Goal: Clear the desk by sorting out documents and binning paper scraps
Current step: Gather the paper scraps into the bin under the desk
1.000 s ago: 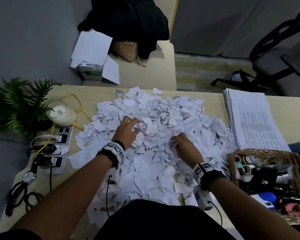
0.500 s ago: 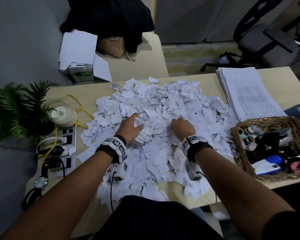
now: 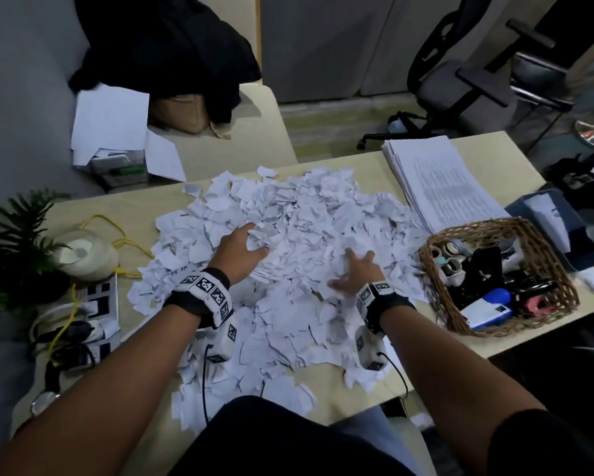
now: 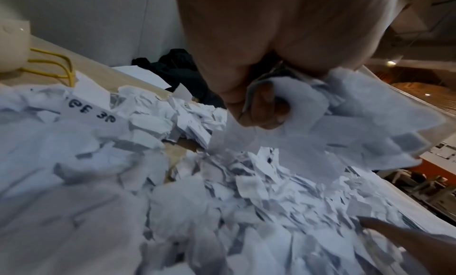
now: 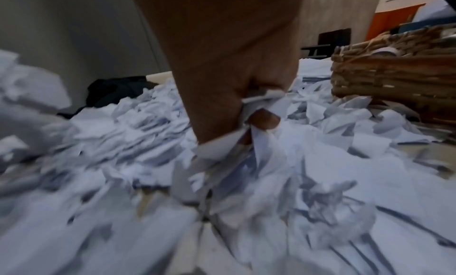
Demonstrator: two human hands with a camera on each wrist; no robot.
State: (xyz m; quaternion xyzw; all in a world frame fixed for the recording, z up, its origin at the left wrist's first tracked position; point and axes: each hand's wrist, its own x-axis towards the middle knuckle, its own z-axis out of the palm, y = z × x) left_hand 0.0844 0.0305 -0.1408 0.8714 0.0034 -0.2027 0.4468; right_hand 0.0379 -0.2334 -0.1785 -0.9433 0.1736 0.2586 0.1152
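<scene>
Torn paper scraps (image 3: pixel 288 255) heaped mid-desk (image 3: pixel 323 403), spilling to near edge. Left hand (image 3: pixel 241 250) w/ fingers curled round a wad of scraps, on heap's left side. Right hand (image 3: pixel 355 274) on heap's right side, fingers spread in head view, scraps caught btwn them. Printed document stack (image 3: pixel 436 182) touches heap's far-right edge; wicker basket (image 3: pixel 549 255) just right of heap.

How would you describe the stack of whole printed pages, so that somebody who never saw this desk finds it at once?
Start from the big heap of torn paper scraps in the middle of the desk. Look to its far right, just behind the wicker basket. The stack of printed pages lies there: whole, flat sheets with lines of text, unlike the torn scraps beside it.
</scene>
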